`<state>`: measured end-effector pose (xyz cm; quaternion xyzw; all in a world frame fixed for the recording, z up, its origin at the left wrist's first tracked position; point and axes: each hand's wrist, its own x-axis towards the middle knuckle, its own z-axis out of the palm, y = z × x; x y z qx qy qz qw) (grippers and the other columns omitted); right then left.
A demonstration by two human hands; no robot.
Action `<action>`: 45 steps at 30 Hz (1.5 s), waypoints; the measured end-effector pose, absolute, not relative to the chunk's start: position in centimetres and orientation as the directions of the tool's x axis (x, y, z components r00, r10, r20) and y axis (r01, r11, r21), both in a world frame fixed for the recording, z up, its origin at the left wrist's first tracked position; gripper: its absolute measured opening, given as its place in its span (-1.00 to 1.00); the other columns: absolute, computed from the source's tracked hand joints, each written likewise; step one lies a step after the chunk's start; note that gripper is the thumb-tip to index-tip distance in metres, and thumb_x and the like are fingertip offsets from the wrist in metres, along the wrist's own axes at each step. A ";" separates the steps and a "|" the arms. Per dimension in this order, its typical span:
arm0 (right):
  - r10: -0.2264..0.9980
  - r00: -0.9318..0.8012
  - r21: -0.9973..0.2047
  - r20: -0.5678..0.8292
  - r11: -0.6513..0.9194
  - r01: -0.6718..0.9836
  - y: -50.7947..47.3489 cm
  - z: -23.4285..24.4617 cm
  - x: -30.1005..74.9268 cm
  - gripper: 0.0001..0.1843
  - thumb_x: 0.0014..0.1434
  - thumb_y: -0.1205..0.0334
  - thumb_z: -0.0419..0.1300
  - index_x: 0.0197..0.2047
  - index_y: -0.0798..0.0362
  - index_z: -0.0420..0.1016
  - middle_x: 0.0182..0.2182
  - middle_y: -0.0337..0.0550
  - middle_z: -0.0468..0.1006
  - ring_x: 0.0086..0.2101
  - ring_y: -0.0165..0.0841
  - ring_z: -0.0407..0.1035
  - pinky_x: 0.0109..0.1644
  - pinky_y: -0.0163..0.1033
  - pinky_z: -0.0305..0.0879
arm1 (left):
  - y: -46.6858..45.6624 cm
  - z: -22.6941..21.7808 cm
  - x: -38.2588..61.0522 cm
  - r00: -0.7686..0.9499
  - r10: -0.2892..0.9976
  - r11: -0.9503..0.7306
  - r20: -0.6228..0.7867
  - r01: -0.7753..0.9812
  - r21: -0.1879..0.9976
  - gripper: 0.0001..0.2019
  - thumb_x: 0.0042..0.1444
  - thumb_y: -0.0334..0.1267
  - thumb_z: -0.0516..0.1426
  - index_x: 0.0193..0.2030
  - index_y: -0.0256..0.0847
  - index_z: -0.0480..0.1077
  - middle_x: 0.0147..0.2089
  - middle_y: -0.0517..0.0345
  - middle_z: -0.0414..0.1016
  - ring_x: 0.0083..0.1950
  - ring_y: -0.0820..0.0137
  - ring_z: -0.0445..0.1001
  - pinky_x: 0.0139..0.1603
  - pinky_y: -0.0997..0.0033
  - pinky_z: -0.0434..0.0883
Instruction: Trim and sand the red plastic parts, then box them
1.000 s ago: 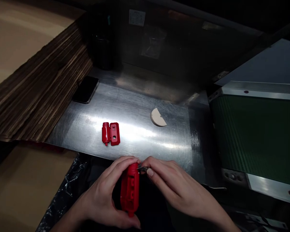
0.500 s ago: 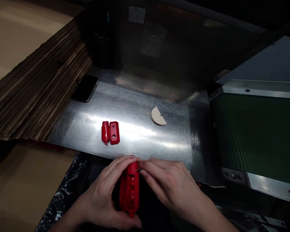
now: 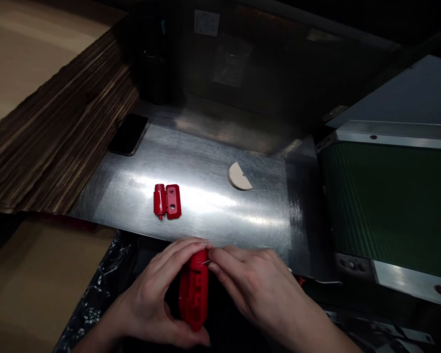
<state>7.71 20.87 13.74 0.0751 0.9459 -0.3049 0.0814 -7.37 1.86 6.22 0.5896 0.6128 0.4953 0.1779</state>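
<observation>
Since the earlier frame the red casing (image 3: 194,289) has slid slightly left and leans a little more. In the head view the left hand (image 3: 147,294) clenches it, while the right hand (image 3: 250,279) pinches a thin metal pin (image 3: 206,262) against its top end. Ahead of the grip, a steel sheet (image 3: 242,220) holds a red hinged part (image 3: 167,201) and a beige half-disc (image 3: 239,176), with a phone (image 3: 128,135) farther ahead and left

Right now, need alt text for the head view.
The left hand holds a red plastic part at the edge of a metal sheet, and the right hand pinches a thin metal pin at its top end. Another red part, a cream half-disc and a phone lie on the sheet.
</observation>
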 end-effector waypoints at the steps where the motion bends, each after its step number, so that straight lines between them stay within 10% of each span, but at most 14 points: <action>1: 0.083 -0.973 -0.561 -0.214 0.805 0.192 20.9 13.9 7.7 -0.73 0.65 0.16 -0.05 0.08 -0.08 0.48 -0.21 -0.30 0.63 -0.35 -0.32 0.55 -0.32 -0.20 0.17 | 1.9 6.2 -7.4 -0.225 0.901 -0.197 0.370 0.548 0.813 0.21 -0.13 0.09 0.57 0.57 -0.22 0.10 0.41 -0.16 0.47 0.42 0.10 0.49 0.51 0.32 0.39; 23: 0.053 -0.949 -0.634 -0.309 0.733 0.248 21.0 15.0 7.5 -0.73 0.65 0.12 -0.04 -0.05 -0.05 0.43 -0.28 -0.33 0.59 -0.46 -0.38 0.40 -0.37 -0.22 0.06 | 2.1 6.5 -8.2 -0.143 0.913 -0.255 0.382 0.531 0.808 0.18 -0.04 0.01 0.55 0.61 -0.18 0.04 0.41 -0.27 0.45 0.42 -0.02 0.48 0.48 0.11 0.44; 33: -0.183 -0.946 -0.950 -0.268 0.211 0.229 25.0 13.1 6.3 -0.56 0.64 -0.06 -0.02 -0.14 0.04 0.47 -0.36 -0.31 0.39 -0.38 -0.43 0.25 -0.25 -0.29 0.17 | 2.6 6.4 -8.4 -0.103 0.922 -0.258 0.372 0.553 0.792 0.10 0.08 -0.04 0.49 0.62 -0.18 -0.01 0.39 -0.34 0.44 0.40 -0.11 0.47 0.42 -0.08 0.48; 41: 0.203 -0.939 -0.942 -0.278 0.133 0.308 22.7 11.4 7.0 -0.70 0.58 -0.05 0.14 -0.08 0.01 0.44 -0.23 -0.25 0.47 -0.25 -0.38 0.33 -0.18 -0.28 0.26 | 2.3 5.9 -8.5 -0.204 0.942 -0.129 0.265 0.509 0.851 0.11 0.07 -0.08 0.51 0.63 -0.02 -0.01 0.47 -0.24 0.38 0.48 -0.09 0.40 0.50 -0.12 0.37; 45: 0.392 -0.881 -0.935 -0.266 0.116 0.334 22.2 10.6 7.9 -0.69 0.63 -0.07 0.01 0.05 -0.05 0.42 -0.29 -0.28 0.48 -0.36 -0.41 0.39 -0.25 -0.29 0.31 | 3.0 4.6 -8.2 -0.450 0.891 -0.105 0.061 -0.075 0.992 0.10 -0.15 0.15 0.57 0.50 0.10 0.22 0.55 -0.17 0.30 0.51 -0.11 0.36 0.47 -0.02 0.40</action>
